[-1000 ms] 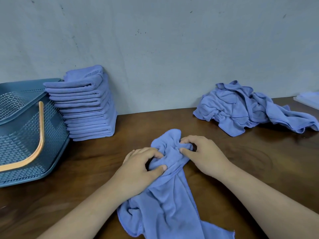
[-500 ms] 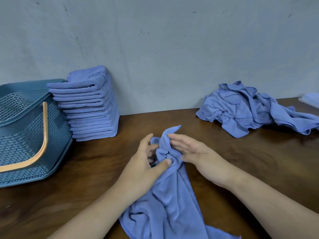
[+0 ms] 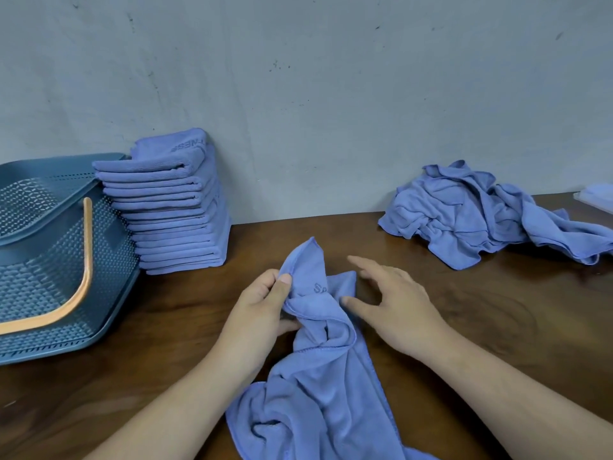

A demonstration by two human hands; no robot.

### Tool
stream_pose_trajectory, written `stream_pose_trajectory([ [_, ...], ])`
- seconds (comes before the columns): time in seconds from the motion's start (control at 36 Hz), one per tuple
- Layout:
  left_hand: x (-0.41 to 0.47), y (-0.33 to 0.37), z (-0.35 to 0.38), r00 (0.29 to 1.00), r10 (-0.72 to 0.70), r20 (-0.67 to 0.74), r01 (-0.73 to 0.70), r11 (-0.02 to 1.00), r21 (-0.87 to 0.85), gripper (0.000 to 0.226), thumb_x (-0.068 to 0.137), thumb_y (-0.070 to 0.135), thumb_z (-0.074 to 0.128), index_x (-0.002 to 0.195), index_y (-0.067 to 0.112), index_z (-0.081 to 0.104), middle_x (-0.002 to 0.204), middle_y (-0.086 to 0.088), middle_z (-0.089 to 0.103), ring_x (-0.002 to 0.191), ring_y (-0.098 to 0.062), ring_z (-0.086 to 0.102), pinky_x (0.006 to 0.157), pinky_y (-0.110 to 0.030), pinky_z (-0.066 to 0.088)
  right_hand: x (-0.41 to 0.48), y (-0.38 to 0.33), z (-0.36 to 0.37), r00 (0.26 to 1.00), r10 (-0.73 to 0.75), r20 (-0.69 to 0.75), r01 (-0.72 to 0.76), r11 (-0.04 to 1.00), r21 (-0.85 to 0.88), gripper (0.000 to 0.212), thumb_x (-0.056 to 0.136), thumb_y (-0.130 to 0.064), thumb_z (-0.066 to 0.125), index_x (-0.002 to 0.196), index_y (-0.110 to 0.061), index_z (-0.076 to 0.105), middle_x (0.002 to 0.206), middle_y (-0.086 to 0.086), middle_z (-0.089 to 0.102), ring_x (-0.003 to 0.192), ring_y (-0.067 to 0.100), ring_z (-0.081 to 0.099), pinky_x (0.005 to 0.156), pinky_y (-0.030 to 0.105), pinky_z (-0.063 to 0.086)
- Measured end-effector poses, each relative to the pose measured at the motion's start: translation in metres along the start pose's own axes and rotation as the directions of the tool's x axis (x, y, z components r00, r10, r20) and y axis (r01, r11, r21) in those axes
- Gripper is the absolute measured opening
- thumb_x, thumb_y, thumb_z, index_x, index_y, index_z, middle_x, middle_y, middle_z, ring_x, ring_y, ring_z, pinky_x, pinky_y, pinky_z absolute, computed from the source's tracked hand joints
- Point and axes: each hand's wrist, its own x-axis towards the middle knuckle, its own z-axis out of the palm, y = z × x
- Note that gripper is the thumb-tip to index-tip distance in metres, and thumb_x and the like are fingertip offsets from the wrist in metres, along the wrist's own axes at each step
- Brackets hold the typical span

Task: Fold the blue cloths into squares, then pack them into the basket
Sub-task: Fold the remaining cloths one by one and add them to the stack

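Note:
A crumpled blue cloth lies on the brown table in front of me, its far end bunched and raised. My left hand pinches an edge of that bunched end between thumb and fingers. My right hand hovers just right of the cloth with fingers spread and straight; its thumb touches the fabric. A tall stack of folded blue cloths stands against the wall at the left. The teal plastic basket with an orange handle sits left of the stack, tilted toward me.
A loose heap of unfolded blue cloths lies at the back right by the grey wall. A pale flat object shows at the far right edge. Bare wood lies between the heap and my right hand.
My right hand has let go of the bunched cloth end and opened, moving a little right. My left hand has lifted a corner of the cloth, spreading the bunch apart.

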Motion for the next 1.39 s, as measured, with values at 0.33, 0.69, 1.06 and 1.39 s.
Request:
stream_pose_trajectory([
  [0.33,0.021,0.024,-0.036,0.956,-0.05,-0.29,0.004,0.987,-0.159,0.033,0.114,0.028,0.046,0.131,0.006,0.062,0.122,-0.013,0.076,0.114,-0.032,0.073,0.086,-0.053,0.063,0.016,0.016,-0.015,0.981,0.155,-0.118,-0.081,0.876,0.476,0.05,0.102,-0.004,0.055,0.132,-0.042,0.066,0.099,-0.003,0.065,0.071,0.0,0.057,0.072,0.014,0.046],
  [0.69,0.014,0.009,-0.029,0.982,0.072,-0.175,0.017,0.887,0.461,0.087,0.077,0.036,0.094,0.149,0.043,0.046,0.137,0.014,0.059,0.109,0.001,0.07,0.093,-0.019,0.05,0.005,0.015,-0.016,0.99,0.141,0.02,-0.134,0.874,0.467,0.05,0.092,0.001,0.073,0.12,-0.041,0.072,0.113,-0.009,0.077,0.102,0.012,0.074,0.094,0.032,0.061],
  [1.06,0.006,0.008,-0.033,0.899,0.437,0.03,-0.225,0.402,0.888,0.032,0.105,0.036,0.053,0.135,0.032,0.062,0.14,0.016,0.057,0.132,-0.013,0.049,0.114,-0.027,0.037,0.0,0.021,-0.022,0.996,0.0,-0.084,-0.017,0.98,-0.197,0.047,0.104,-0.024,0.056,0.15,-0.025,0.052,0.157,-0.002,0.046,0.143,0.024,0.039,0.118,0.034,0.034],
  [1.39,0.009,0.016,-0.038,0.964,0.24,-0.113,-0.047,0.576,0.816,0.019,0.096,0.018,0.062,0.101,0.033,0.05,0.068,0.006,0.064,0.062,-0.009,0.059,0.057,-0.035,0.044,0.021,0.034,-0.01,0.997,-0.017,0.071,0.032,0.974,-0.225,0.049,0.111,-0.039,0.044,0.159,-0.032,0.04,0.171,-0.008,0.029,0.157,0.013,0.025,0.127,0.045,0.023],
])
